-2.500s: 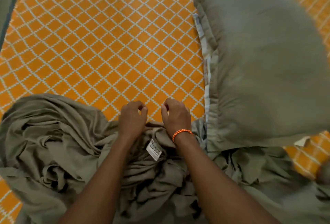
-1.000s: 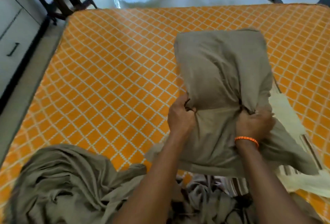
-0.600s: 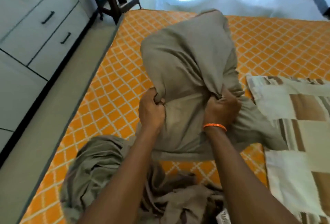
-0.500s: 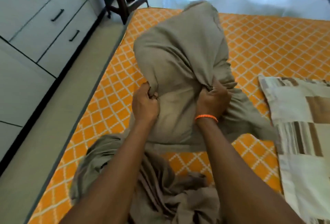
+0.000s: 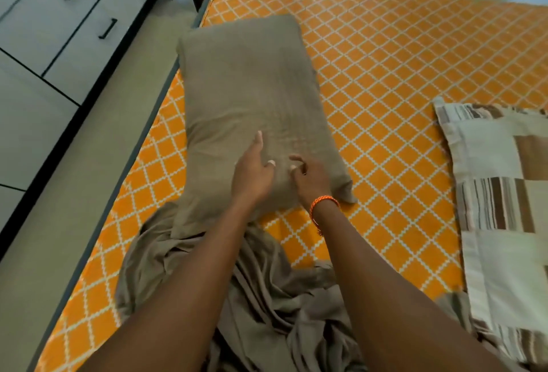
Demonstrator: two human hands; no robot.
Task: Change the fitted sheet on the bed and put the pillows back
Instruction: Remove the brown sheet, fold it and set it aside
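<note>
**Pillow lying at mattress edge, both hands open above it**

The mattress, orange with a white diamond lattice, is being seen bare across most of the view; no fitted sheet is being stretched over it. A bank of white drawers with dark handles is being noted at the left, set apart from the mattress by a strip of floor.

A crumpled grey-brown sheet is being found heaped on the near part of the mattress, partly under both forearms. A grey-brown pillow is lying flat along the left edge of the mattress, its near end touching the heaped sheet. A second pillow, in a cream and brown patchwork cover, is lying at the right, well apart from the first.

The left hand is being held over the near end of the grey-brown pillow, fingers straight and spread, nothing being gripped. The right hand is just beside it, fingers loosely bent, nothing being held. Contact with the fabric cannot be confirmed for either hand. An orange band is being worn on the right wrist.
</note>
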